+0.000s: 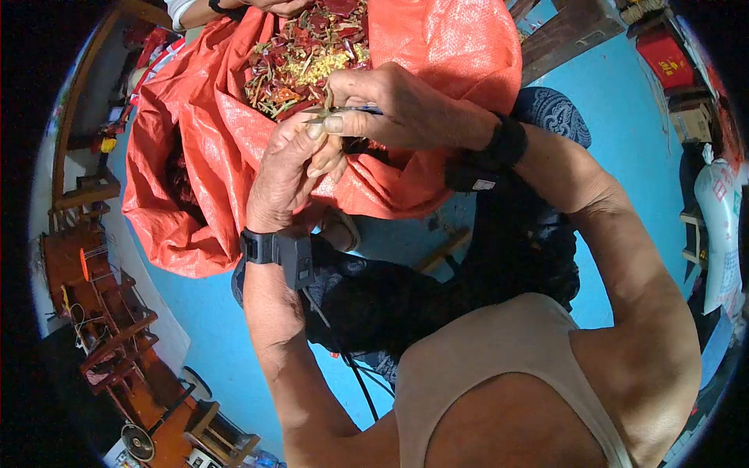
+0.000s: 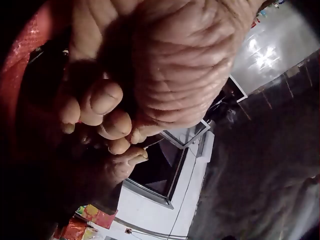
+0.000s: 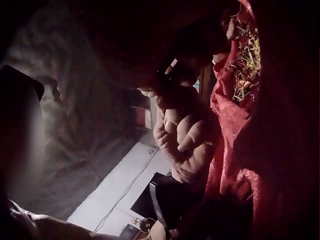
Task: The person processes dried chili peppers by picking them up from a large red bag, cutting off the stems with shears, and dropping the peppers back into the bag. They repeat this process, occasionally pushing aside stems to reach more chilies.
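Both hands meet over the near edge of a red woven sack [image 1: 437, 47], which holds dried red chilies [image 1: 292, 47], stalks and yellow seeds [image 1: 328, 66]. My right hand [image 1: 398, 105] grips a small tool with a dark blue handle [image 1: 367, 109]; pointed tips show beside its thumb. Thumb and fingers of my left hand [image 1: 292, 160] come together at those tips, the other fingers curled. A thin, stalk-like piece [image 2: 154, 142] sticks out by the fingertips in the left wrist view; the rest of it is hidden by the fingers.
Another person's hand [image 1: 285, 6] is at the far side of the sack. Wooden furniture [image 1: 117, 335] stands along the left. A white printed bag [image 1: 718, 226] and a red box [image 1: 665, 58] are at the right. Blue floor [image 1: 624, 101] shows around my legs.
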`<action>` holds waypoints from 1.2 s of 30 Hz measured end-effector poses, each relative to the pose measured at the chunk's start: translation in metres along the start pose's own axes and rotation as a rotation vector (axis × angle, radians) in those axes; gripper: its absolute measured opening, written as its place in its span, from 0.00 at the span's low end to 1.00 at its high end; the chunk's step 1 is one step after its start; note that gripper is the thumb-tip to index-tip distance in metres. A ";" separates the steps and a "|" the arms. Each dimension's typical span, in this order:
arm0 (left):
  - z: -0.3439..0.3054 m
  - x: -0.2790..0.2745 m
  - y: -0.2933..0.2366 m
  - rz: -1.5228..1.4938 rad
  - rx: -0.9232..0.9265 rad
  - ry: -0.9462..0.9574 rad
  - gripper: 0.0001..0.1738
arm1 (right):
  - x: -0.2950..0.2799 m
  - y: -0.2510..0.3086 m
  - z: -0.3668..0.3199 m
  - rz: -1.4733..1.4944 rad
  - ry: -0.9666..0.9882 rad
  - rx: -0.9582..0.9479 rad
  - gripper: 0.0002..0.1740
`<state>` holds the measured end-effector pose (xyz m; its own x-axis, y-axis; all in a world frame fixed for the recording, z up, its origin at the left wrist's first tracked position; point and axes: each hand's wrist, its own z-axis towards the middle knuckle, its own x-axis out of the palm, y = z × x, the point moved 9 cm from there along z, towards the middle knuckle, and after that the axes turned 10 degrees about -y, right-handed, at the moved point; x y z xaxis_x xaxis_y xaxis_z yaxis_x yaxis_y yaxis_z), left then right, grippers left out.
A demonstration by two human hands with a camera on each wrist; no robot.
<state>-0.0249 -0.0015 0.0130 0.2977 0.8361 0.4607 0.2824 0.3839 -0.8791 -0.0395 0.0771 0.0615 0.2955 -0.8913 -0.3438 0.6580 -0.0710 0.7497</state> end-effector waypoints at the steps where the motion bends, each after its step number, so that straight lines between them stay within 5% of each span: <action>1: -0.001 -0.001 -0.001 -0.001 -0.001 -0.002 0.15 | 0.000 0.001 0.000 -0.033 -0.005 -0.020 0.14; 7: -0.008 0.003 -0.012 -0.091 -0.035 0.113 0.15 | 0.003 -0.008 0.000 0.123 0.043 0.165 0.13; 10: -0.008 -0.036 -0.035 0.157 0.084 -0.219 0.15 | 0.008 -0.038 -0.002 0.212 0.032 0.341 0.13; 15: -0.056 -0.147 -0.139 1.151 0.519 -1.030 0.18 | -0.003 -0.062 -0.006 0.287 -0.037 0.611 0.19; 17: -0.077 -0.143 -0.162 1.791 0.893 -1.222 0.18 | -0.007 -0.072 -0.009 0.358 -0.131 0.644 0.22; 20: -0.077 -0.140 -0.155 2.222 0.865 -1.363 0.16 | -0.001 -0.071 -0.007 0.372 -0.043 0.644 0.21; 21: -0.073 -0.123 -0.155 2.224 0.869 -1.361 0.16 | -0.001 -0.070 -0.007 0.345 -0.066 0.637 0.21; 25: -0.008 -0.052 -0.084 1.665 0.777 -0.419 0.12 | 0.001 -0.063 -0.005 0.221 -0.019 0.463 0.15; 27: 0.010 -0.021 -0.045 1.850 0.717 -0.171 0.12 | 0.001 -0.060 -0.004 0.164 -0.018 0.398 0.14; 30: 0.026 -0.036 -0.028 2.053 0.734 -0.297 0.11 | -0.001 -0.055 0.000 0.070 -0.028 0.311 0.16; 35: 0.024 -0.055 -0.044 1.889 0.626 -0.379 0.12 | -0.007 -0.053 -0.001 0.078 0.046 0.395 0.18; 36: 0.023 -0.073 -0.050 1.475 0.482 -0.503 0.11 | -0.008 -0.056 -0.001 0.085 0.029 0.400 0.18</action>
<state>-0.0818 -0.0732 0.0209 -0.3020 0.5677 -0.7658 -0.2857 -0.8203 -0.4954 -0.0780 0.0892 0.0216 0.3608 -0.8888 -0.2827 0.3112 -0.1711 0.9348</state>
